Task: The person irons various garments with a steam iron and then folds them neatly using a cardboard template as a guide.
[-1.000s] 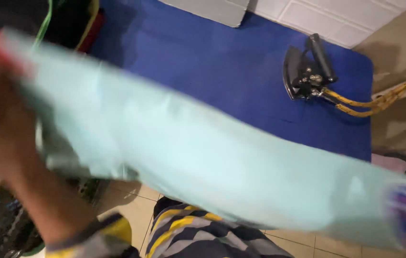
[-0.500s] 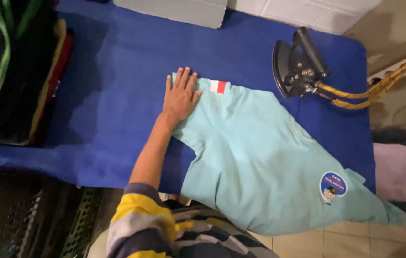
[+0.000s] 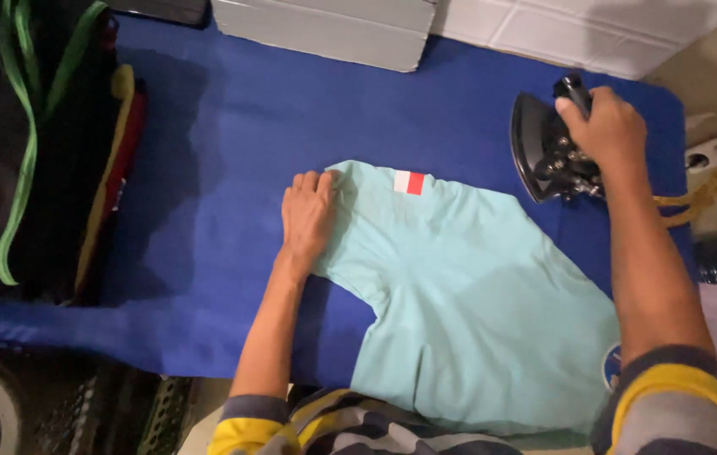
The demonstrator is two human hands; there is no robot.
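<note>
left hand (image 3: 308,215) flat, open, pressing sleeve edge of pale green shirt (image 3: 468,312) | right hand (image 3: 607,126) closed around handle of black iron (image 3: 548,152), far right corner | shirt spread mid-board, draping near edge of blue ironing board (image 3: 232,126)

Two hands are in view: the left hand (image 3: 308,215) lies flat on the one light turquoise shirt (image 3: 468,303), and the right hand (image 3: 607,126) has its grip closed on the one black iron (image 3: 548,152) at the far right. One blue counter (image 3: 232,152) carries them. The shirt bears one red-and-white patch (image 3: 409,182). One grey box (image 3: 324,29) sits far off. One pile of dark clothes (image 3: 21,143) lies left.
</note>
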